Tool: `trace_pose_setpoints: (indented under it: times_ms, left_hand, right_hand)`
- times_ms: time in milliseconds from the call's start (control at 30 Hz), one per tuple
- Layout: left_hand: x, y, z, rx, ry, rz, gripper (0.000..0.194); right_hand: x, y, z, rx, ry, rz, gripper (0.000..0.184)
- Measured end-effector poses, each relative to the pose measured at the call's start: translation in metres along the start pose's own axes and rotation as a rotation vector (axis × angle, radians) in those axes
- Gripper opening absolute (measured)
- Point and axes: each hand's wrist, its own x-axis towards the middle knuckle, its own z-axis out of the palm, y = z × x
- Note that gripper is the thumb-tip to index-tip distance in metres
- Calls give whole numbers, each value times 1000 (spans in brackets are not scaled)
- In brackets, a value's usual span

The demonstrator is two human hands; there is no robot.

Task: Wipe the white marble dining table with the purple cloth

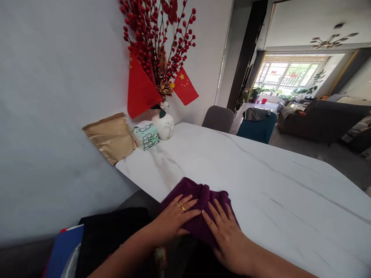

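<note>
A dark purple cloth [199, 195] lies bunched at the near edge of the white marble table [261, 181]. My left hand [174, 218], with rings on one finger, rests flat on the cloth's left part, fingers stretched out. My right hand [226, 231] lies flat on its right part, fingers spread and pointing away from me. Both hands press on the cloth side by side, almost touching, and neither one grips it.
A white vase [164, 124] with red berry branches and two red flags stands at the table's far corner by the wall. Beside it are a green tissue box [146, 136] and a brown paper bag [111, 136]. Chairs [218, 117] stand at the far side. Dark fabric [110, 235] lies at my left.
</note>
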Motion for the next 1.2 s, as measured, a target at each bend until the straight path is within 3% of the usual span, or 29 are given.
trace_pose_setpoints:
  times_ms: [233, 367, 500, 700, 1000, 1200]
  left_hand:
    - [-34, -84, -44, -123, -76, -160, 69]
    - [-52, -132, -56, -160, 7, -209, 65]
    - [-66, -175, -65, -145, 75, -285, 72]
    - [-81, -228, -84, -131, 151, -351, 75]
    - [-93, -279, -101, -47, 198, -487, 69]
    - [-90, -292, -94, 54, 221, -548, 62]
  right_hand:
    - [105, -31, -15, 110, -146, -59, 106]
    - [162, -39, -13, 108, -115, -124, 105]
    - [215, -48, -14, 92, -98, -146, 103]
    - [278, -65, -19, 86, -69, -173, 106]
    - [349, -68, -9, 125, 3, -212, 100]
    - [359, -67, -16, 170, 15, -190, 83]
